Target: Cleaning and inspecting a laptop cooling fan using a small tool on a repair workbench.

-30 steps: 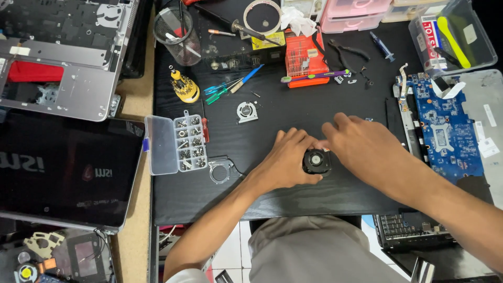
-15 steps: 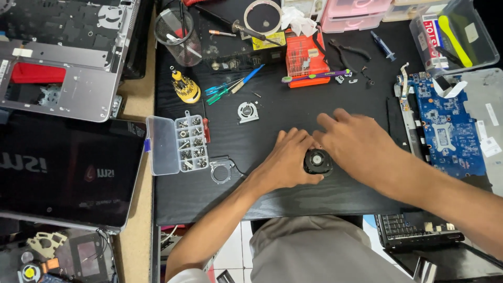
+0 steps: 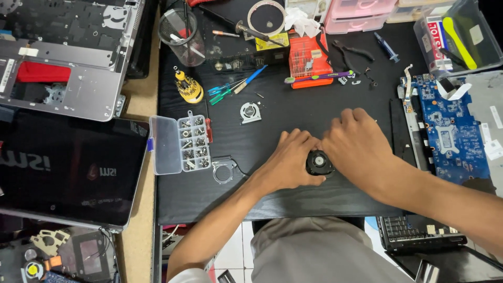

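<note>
far off to the left of the fingers lies a closed dark laptop (image 3: pixel 68 167), with an opened silver laptop base (image 3: pixel 63 57) above it. nearer in, a clear screw organiser box (image 3: pixel 181 144) sits with its lid flipped open, a red-handled screwdriver (image 3: pixel 208 131) just beside its right edge, and a small metal fan frame (image 3: pixel 224 170) just left of the left wrist. above these stand a clear cup (image 3: pixel 182 37) of tools and a yellow bit holder (image 3: pixel 188 89); a loose silver fan (image 3: pixel 250 112) lies up and left of the left fingers, on the black mat (image 3: pixel 293 199).

the left hand (image 3: pixel 288 162) rests palm down, fingers curled over the left side of a small round black fan (image 3: pixel 319 162) — thumb under its lower edge, so it grips the fan. the right hand (image 3: pixel 361 149) covers the fan's upper right, fingers bent down onto the mat and against the fan's rim; how firmly it pinches cannot be told. the fan sits between both hands, touching both, near the mat's front edge.

above the right fingers — an orange box (image 3: pixel 309 60) and black pliers (image 3: pixel 351 51). right of the right hand lies a blue circuit board (image 3: pixel 450 131), with a clear plastic tub (image 3: pixel 461 36) above it.
</note>
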